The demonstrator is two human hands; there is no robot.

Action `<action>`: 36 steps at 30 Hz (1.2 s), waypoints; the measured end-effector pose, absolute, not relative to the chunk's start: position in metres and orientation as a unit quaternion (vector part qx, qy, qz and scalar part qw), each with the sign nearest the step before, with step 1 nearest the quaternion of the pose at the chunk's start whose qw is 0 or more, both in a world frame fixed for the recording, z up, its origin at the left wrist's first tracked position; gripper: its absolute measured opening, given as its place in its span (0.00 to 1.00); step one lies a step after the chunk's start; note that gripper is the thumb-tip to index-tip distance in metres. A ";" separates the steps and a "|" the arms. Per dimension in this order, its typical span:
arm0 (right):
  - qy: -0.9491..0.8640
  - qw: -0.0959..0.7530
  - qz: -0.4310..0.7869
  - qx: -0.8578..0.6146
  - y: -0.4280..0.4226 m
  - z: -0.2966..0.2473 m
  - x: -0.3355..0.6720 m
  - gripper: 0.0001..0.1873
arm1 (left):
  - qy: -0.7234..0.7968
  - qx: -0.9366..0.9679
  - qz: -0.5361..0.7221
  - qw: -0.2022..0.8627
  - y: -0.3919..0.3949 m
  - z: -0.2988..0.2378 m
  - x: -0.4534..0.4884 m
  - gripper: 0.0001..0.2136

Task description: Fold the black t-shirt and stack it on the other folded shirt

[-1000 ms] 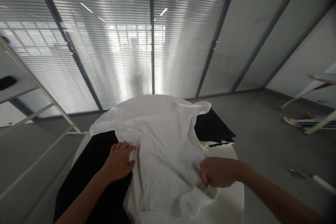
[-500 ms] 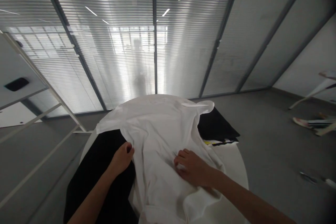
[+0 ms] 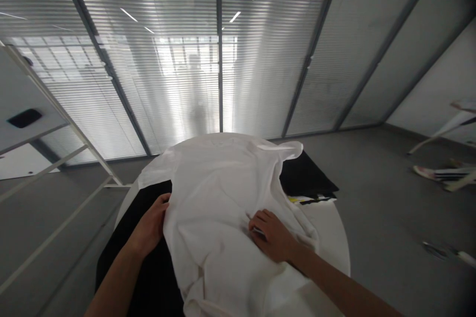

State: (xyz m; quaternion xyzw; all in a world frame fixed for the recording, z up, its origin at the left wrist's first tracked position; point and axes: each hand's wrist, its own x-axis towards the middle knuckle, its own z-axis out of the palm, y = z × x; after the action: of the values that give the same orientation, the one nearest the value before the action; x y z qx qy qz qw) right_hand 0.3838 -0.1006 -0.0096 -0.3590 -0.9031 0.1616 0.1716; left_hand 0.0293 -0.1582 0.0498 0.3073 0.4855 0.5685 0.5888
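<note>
A white T-shirt (image 3: 219, 198) lies spread over a round white table (image 3: 336, 237), its neckline toward the far edge and its near part wrinkled. At the shirt's left side edge, my left hand (image 3: 152, 223) is closed on the fabric, fingertips partly hidden by the cloth. My right hand (image 3: 273, 235) rests on the middle right of the shirt, fingers curled and pinching a bit of it. Dark cloth (image 3: 148, 277) lies under the shirt on the left, below my left forearm.
A folded black item (image 3: 307, 176) with a yellow and white edge lies at the table's right. A pale metal frame (image 3: 70, 124) stands at left. Glass panels with blinds (image 3: 256, 74) rise behind the table. Blurred objects (image 3: 442, 173) are on the right-hand floor.
My left hand has moved left and toward the shirt's side, drawing the left edge outward over the dark cloth. The shirt's body is wider and flatter. My right hand has barely shifted.
</note>
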 end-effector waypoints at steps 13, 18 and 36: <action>-0.912 0.165 0.135 -0.352 -0.101 -0.011 0.385 0.07 | 0.523 0.441 0.463 0.564 -0.218 0.077 -0.013 0.33; -0.911 0.164 0.126 -0.356 -0.103 -0.010 0.383 0.08 | 0.571 0.478 0.444 0.498 -0.215 0.108 -0.022 0.34; -0.913 0.166 0.108 -0.357 -0.106 -0.011 0.384 0.08 | 0.612 0.520 0.303 0.513 -0.288 0.049 -0.024 0.25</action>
State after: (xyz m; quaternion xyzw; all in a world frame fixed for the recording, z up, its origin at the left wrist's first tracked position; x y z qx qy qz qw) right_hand 0.3837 -0.1057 -0.0113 -0.3566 -0.9132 0.1078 0.1655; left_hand -0.0243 -0.2883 0.0493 0.5204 0.6117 0.3033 0.5129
